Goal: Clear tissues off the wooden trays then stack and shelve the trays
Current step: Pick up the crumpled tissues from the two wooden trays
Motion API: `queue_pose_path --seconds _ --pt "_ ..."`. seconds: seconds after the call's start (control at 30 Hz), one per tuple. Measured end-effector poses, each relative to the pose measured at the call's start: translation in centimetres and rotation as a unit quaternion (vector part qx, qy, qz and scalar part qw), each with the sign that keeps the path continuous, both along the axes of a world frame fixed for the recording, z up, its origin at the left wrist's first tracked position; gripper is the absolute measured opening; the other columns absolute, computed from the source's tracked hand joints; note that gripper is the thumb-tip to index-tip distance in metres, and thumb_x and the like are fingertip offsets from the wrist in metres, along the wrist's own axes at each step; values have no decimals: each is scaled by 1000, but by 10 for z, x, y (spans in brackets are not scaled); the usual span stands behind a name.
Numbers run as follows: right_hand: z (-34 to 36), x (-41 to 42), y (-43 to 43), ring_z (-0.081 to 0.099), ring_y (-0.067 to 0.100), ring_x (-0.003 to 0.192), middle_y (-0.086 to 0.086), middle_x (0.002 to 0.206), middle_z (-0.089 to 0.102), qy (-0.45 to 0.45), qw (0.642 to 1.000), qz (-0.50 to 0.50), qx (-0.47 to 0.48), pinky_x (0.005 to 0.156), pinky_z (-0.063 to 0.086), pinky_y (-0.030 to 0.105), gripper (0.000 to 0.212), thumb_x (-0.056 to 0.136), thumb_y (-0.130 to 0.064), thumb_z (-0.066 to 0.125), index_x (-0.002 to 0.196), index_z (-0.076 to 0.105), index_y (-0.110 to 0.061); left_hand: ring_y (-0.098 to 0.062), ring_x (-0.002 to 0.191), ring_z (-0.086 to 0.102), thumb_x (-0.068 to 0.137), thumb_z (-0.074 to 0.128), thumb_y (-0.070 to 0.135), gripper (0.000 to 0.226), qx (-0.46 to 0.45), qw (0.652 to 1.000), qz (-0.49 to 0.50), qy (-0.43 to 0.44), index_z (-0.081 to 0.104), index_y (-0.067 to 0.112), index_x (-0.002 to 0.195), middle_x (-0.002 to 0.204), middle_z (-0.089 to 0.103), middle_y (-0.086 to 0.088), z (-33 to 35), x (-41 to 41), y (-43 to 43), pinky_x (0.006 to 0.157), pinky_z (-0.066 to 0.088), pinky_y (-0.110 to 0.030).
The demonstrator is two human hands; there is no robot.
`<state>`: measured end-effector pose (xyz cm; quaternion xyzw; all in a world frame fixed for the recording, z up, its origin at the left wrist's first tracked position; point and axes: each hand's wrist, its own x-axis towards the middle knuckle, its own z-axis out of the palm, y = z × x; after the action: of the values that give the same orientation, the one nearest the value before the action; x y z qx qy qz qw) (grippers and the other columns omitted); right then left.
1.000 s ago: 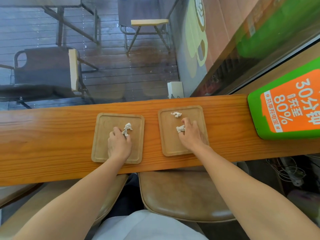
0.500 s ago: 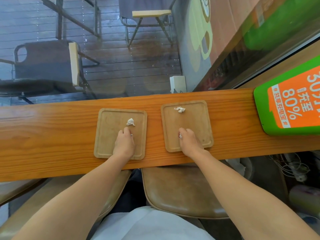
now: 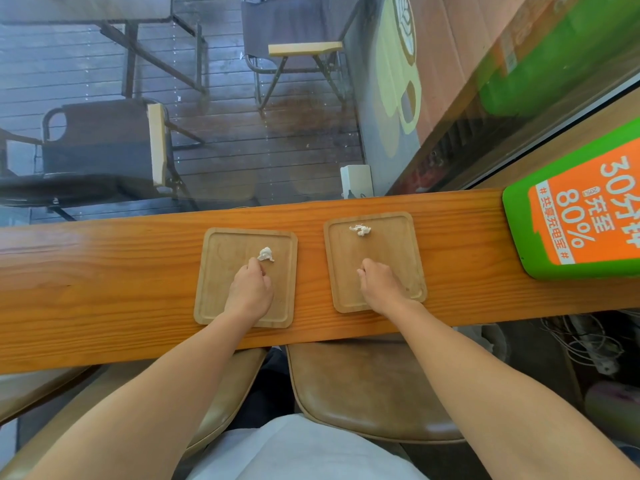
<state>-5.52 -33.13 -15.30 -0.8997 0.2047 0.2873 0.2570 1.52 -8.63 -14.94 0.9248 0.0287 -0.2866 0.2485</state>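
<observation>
Two square wooden trays lie side by side on the wooden counter. My left hand (image 3: 250, 293) rests on the left tray (image 3: 216, 271), its fingers curled shut around a small tissue wad that is hidden inside. Another white tissue wad (image 3: 266, 254) lies just beyond its fingertips. On the right tray (image 3: 401, 247), my right hand (image 3: 379, 284) is closed in the same way on a tissue that barely shows. A second tissue wad (image 3: 360, 230) lies near that tray's far edge, apart from the hand.
The counter (image 3: 104, 271) runs left to right against a window. A green and orange sign (image 3: 575, 209) lies on it at the right. Two brown stool seats (image 3: 374, 386) stand below the near edge. Cables (image 3: 588, 348) lie on the floor at the right.
Each hand has closed over the tissue nearest its fingers and drawn back a little toward me. One wad stays on each tray.
</observation>
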Motion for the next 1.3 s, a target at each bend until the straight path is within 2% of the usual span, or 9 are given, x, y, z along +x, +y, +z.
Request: queue_pose_path --seconds 0.07,0.17,0.3,0.4,0.57,0.7,0.8,0.9,1.3 --pt "3 3 -1 54 19 73 4 91 55 11 1000 -7 1 62 50 37 13 99 -9 36 94 46 -16 -23 79 54 94 40 10 10 2 1000 2 4 49 15 95 93 57 -7 -2 1 2 65 44 -35" --pt "12 12 -5 59 22 79 2 94 54 12 1000 -7 -5 69 56 41 21 95 0 38 104 47 -16 -24 85 54 90 46 -1 21 13 1000 -1 9 50 16 101 99 56 -7 -6 1 1 70 49 -37" --pt "15 27 -13 58 18 67 2 80 60 -23 1000 -14 -16 59 53 38 17 103 -20 34 109 49 -16 -23 86 54 89 46 -4 26 19 1000 5 -11 50 15 105 100 56 -7 -11 4 0 72 50 -38" --pt "15 38 -19 61 17 67 1 79 62 -62 998 -24 -13 58 53 37 23 103 -31 39 119 48 -17 -21 79 55 97 43 10 8 18 999 15 -41 49 16 100 94 57 -5 -11 7 -5 64 47 -36" --pt "9 52 -24 64 18 77 4 96 67 -91 995 -27 -7 61 52 32 36 102 -33 46 135 43 -19 -19 72 55 100 47 32 15 25 997 24 -72 45 18 96 88 57 -3 -7 15 -13 57 47 -36" --pt "2 59 -24 61 28 102 15 135 50 -115 992 -19 -52 76 55 38 45 101 -31 45 145 34 -27 -19 79 56 98 53 34 21 32 995 25 -87 44 19 109 96 59 -5 -12 23 -20 59 47 -34" --pt "-6 64 -23 58 29 107 15 148 40 -86 994 -55 -35 78 52 39 41 103 -35 38 144 34 -30 -21 85 55 96 54 39 37 44 995 24 -91 43 16 123 107 58 -8 -15 28 -24 62 48 -36" --pt "-11 65 -21 58 25 92 15 133 45 -86 995 -25 -51 71 54 40 34 102 -31 42 136 41 -30 -28 90 58 96 52 44 43 78 993 2 -85 42 16 127 110 55 -11 -16 30 -25 65 54 -42" --pt "-21 31 9 58 26 76 8 103 55 -49 996 14 -68 67 53 44 15 100 -25 47 101 52 -11 -27 82 57 101 42 29 21 75 994 -51 -63 44 16 117 104 50 -10 -18 19 -14 68 55 -45"
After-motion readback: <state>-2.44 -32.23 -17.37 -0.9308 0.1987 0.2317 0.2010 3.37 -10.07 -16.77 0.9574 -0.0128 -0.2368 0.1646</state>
